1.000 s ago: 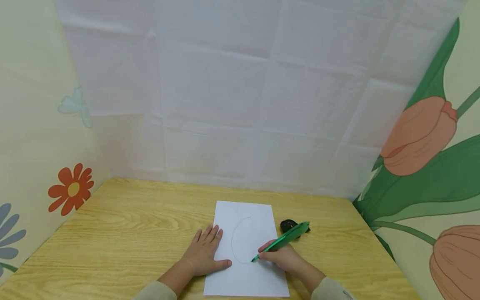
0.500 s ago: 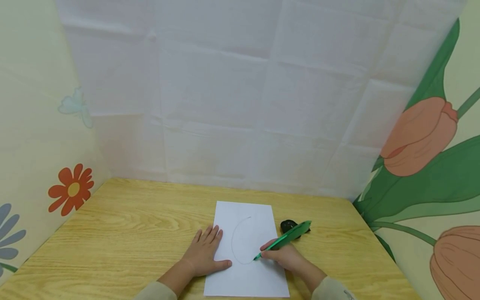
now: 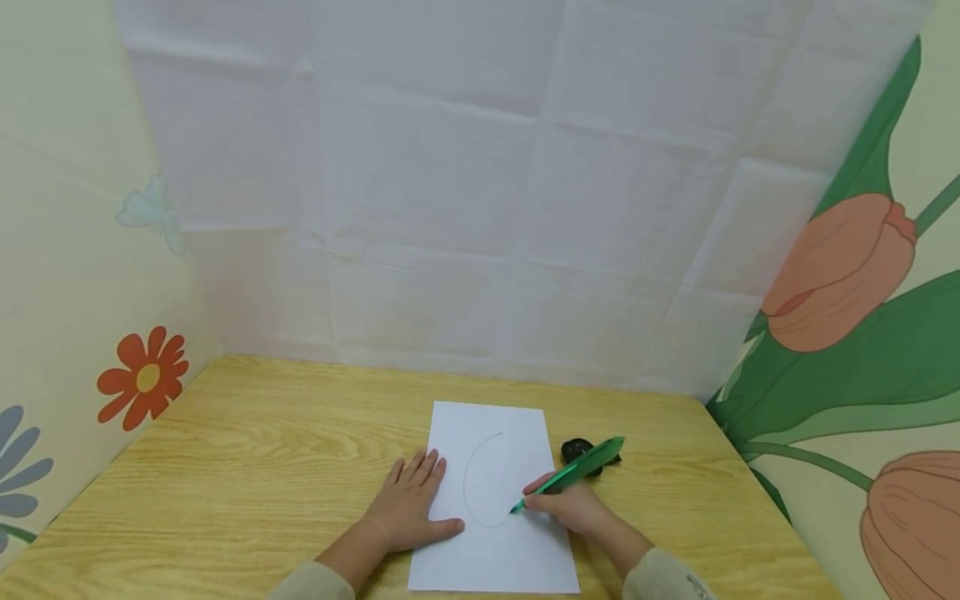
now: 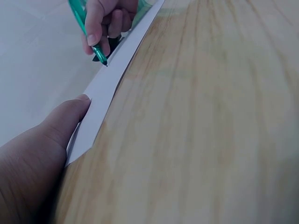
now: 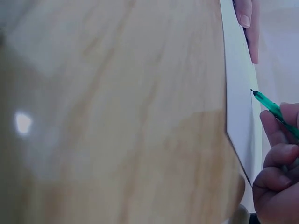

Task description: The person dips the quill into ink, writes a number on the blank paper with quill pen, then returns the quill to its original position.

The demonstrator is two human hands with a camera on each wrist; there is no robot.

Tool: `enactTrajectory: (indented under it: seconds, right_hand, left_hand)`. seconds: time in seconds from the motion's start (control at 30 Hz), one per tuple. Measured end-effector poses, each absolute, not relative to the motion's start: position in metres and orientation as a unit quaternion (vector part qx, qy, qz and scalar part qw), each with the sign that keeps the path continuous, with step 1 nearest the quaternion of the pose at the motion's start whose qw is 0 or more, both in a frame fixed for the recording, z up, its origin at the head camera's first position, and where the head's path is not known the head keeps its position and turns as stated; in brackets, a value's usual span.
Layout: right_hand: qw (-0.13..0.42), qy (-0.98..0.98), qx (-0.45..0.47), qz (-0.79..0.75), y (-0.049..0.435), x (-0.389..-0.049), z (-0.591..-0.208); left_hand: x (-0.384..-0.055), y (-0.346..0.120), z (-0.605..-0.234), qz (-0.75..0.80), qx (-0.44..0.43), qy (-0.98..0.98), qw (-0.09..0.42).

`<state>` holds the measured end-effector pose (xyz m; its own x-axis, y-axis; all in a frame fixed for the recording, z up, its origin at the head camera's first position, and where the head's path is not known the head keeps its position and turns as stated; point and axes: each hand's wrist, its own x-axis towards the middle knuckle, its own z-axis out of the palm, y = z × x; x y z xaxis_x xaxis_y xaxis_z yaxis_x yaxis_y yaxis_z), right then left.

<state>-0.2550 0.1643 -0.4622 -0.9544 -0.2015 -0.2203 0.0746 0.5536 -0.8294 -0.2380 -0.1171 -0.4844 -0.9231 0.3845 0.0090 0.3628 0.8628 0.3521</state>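
A white sheet of paper (image 3: 495, 562) lies on the wooden table, bearing a thin curved line (image 3: 464, 483) like the left side and bottom of an oval. My right hand (image 3: 573, 506) pinches a green pen (image 3: 573, 471), its tip on the paper at the lower right end of the line. In the right wrist view the dark tip of the pen (image 5: 268, 105) meets the sheet, and the other fingers curl below. My left hand (image 3: 405, 508) lies flat with spread fingers over the paper's left edge. Its thumb (image 4: 70, 116) rests on the sheet in the left wrist view.
A small black object (image 3: 576, 450) lies right of the paper, partly behind the pen. The wooden table (image 3: 300, 442) reaches back to a white cloth (image 3: 450, 208). Flower-printed walls (image 3: 847, 275) stand at both sides.
The pen tip has moved slightly right and up along the paper, lengthening the curve at its lower right. The right hand shifts with it; the left hand stays in place.
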Motion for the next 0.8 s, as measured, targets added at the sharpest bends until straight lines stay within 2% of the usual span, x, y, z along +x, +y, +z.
enactTrajectory:
  seconds: [0.8]
  right_hand:
    - [0.127, 0.869, -0.016, -0.478, 0.1621, -0.2627, -0.4599]
  left_hand:
    - [-0.2378, -0.1167, -0.4821, 0.18, 0.194, 0.964, 0.032]
